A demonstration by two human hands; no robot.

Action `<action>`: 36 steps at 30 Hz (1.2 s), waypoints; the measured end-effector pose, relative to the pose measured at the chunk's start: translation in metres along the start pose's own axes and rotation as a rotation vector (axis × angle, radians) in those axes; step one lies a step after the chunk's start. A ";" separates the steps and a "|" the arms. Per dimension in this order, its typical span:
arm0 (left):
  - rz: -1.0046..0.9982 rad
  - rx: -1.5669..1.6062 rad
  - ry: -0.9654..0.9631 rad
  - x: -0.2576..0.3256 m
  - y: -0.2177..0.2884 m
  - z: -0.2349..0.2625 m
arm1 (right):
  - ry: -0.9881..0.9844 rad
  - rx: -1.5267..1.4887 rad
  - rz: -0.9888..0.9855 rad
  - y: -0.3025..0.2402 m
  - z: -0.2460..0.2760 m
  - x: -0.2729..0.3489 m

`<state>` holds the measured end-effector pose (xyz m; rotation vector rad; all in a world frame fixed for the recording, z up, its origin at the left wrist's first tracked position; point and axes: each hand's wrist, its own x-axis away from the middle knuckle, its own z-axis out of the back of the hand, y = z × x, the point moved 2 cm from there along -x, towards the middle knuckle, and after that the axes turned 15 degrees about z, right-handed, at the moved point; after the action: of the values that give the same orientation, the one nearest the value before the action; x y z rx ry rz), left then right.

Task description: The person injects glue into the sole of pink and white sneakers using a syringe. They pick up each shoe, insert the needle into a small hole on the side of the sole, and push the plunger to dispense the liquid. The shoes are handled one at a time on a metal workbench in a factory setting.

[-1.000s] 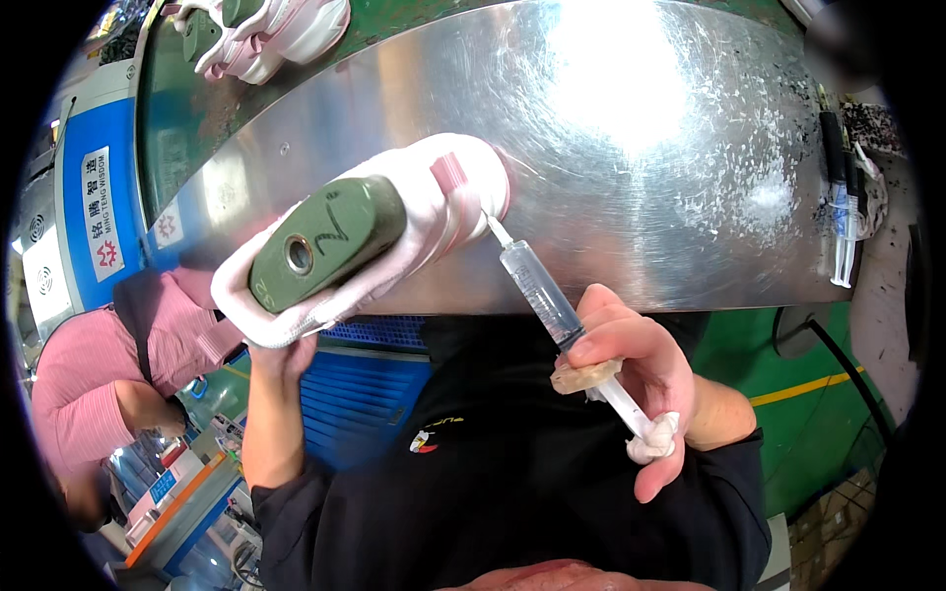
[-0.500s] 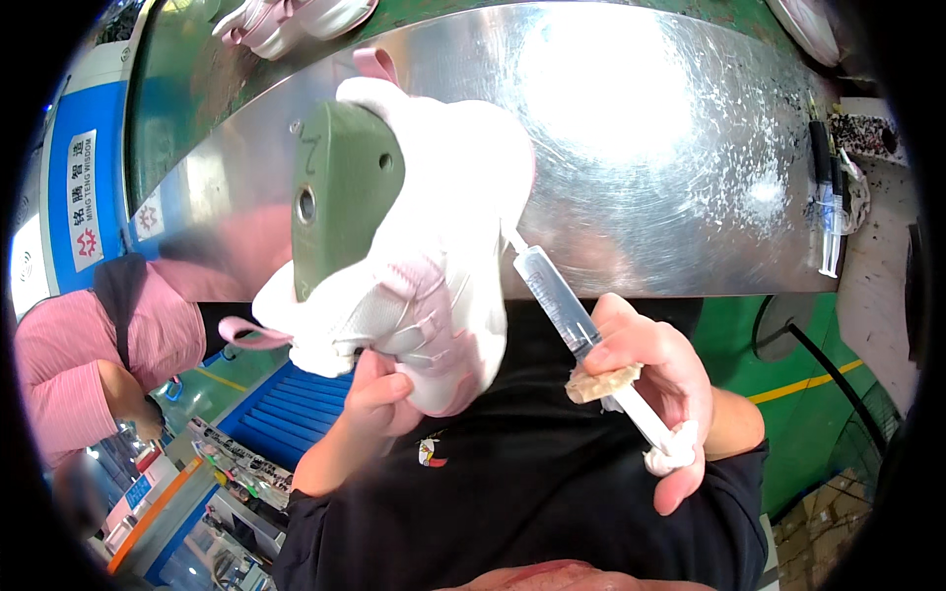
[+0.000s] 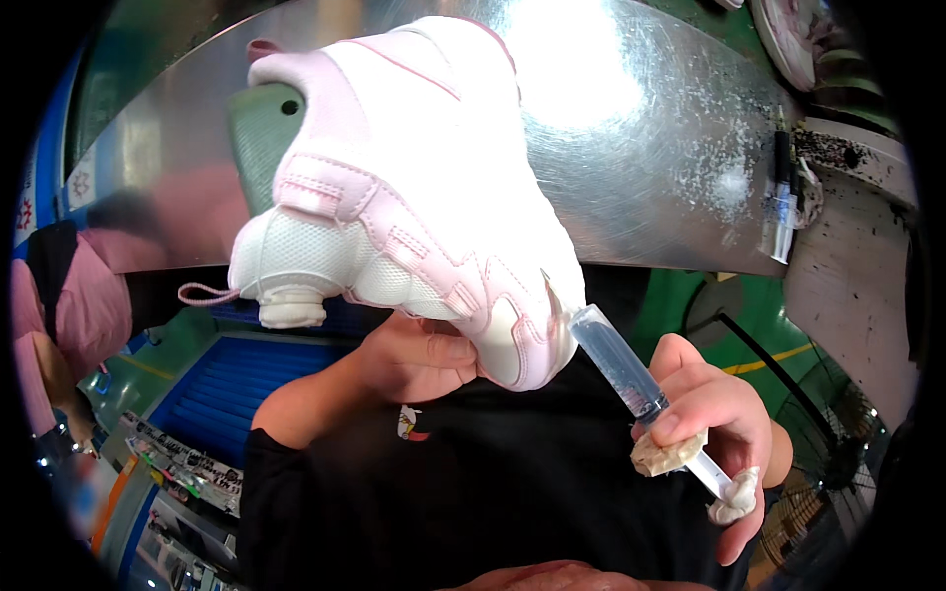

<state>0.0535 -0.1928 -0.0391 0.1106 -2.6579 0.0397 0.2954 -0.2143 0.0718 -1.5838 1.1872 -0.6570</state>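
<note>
A pink and white sneaker [image 3: 394, 207], fitted over a green shoe last [image 3: 256, 138], is held tilted above the metal table's near edge. My left hand [image 3: 419, 350] is closed around the toe end from beneath; most of its fingers are hidden behind the shoe. In my right hand [image 3: 714, 409] is a transparent syringe [image 3: 621, 360] with a little liquid inside. Its nozzle end meets the sole edge near the toe, though the very tip is hard to make out. Whitish wrapping covers the syringe's finger flange and plunger end, and my thumb and fingers grip around the flange.
The shiny metal table [image 3: 670, 158] has white specks on its right part. More syringes [image 3: 783, 202] lie at its right edge, beside a stained pale ledge [image 3: 852, 207]. Another sneaker [image 3: 788, 44] sits at the far right. A person in a pink top [image 3: 99, 286] is at the left.
The sneaker has turned so its pink side panel faces up, and it appears larger. The syringe and my right hand have shifted right and down, with the nozzle nearer the toe.
</note>
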 end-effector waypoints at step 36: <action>0.010 -0.114 -0.187 -0.030 0.016 -0.036 | -0.012 0.380 -0.183 -0.056 -0.020 0.026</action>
<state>0.0955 -0.1730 -0.0213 0.0664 -2.8404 -0.1251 0.3087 -0.2456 0.1271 -1.3773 0.8524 -0.9307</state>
